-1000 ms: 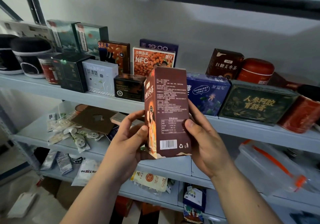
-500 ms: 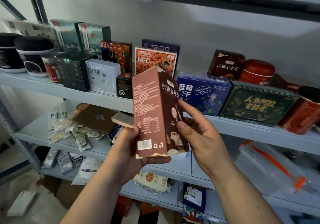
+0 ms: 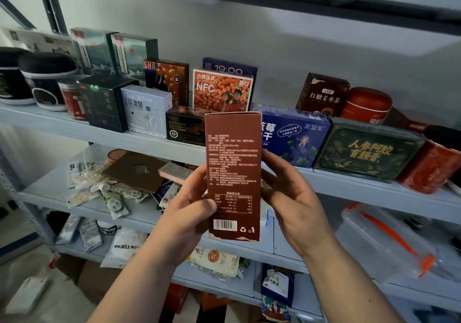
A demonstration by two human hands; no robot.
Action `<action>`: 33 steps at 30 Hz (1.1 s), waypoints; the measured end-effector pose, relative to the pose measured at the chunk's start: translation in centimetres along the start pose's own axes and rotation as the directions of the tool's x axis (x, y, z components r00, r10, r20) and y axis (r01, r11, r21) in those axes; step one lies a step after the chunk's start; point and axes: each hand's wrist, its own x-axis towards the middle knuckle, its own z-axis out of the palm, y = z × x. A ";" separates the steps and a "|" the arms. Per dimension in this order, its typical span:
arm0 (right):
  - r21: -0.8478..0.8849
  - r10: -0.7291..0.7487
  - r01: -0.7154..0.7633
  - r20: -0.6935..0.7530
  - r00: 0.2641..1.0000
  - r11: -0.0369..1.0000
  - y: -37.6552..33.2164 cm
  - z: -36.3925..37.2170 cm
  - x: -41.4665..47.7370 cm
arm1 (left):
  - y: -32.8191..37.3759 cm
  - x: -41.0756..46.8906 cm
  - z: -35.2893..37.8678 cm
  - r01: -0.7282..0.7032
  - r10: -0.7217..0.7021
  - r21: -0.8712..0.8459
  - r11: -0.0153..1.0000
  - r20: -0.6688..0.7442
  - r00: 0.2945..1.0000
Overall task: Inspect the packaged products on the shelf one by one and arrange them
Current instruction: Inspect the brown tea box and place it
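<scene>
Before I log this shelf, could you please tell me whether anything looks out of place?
Loose sachets lie scattered in a jumble on the lower shelf, some overlapping; the held box looks undamaged.

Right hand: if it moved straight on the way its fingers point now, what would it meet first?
The brown box that the right hand holds: its fingers point up-left against its right edge. Past that, probably the blue box on the shelf; depth is unclear.
</scene>
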 end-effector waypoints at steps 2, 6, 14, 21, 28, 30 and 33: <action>0.024 -0.002 0.002 -0.011 1.000 1.000 0.0 0.1 0.0 | 0.1 -0.1 0.2 -0.026 0.025 0.030 0.999 0.023 0.999; 0.035 0.015 -0.013 -0.032 0.999 0.999 -0.4 0.2 -0.5 | 0.2 -0.2 0.5 -0.048 0.045 0.071 0.996 0.044 0.998; -0.011 0.054 -0.054 -0.054 0.997 0.998 -0.2 -0.1 -0.6 | 0.6 -0.6 1.3 0.050 -0.050 0.066 0.997 -0.008 0.999; -0.019 0.084 -0.086 -0.086 0.993 0.996 -0.6 0.3 -0.8 | 1.2 -1.0 1.7 0.099 -0.102 0.096 0.990 0.025 0.994; 0.185 0.170 -0.161 -0.034 0.985 0.969 -0.7 0.5 -0.8 | 0.9 -1.0 1.5 0.147 -0.145 -0.064 0.987 0.035 0.989; 0.242 0.151 -0.150 0.016 0.988 0.959 -0.7 0.5 -1.0 | 1.0 -1.0 1.8 0.153 -0.152 -0.068 0.986 0.009 0.988; 0.251 0.108 -0.105 0.002 0.994 0.962 -0.8 0.6 -1.3 | 1.1 -1.0 2.0 0.099 -0.099 -0.006 0.995 -0.087 0.991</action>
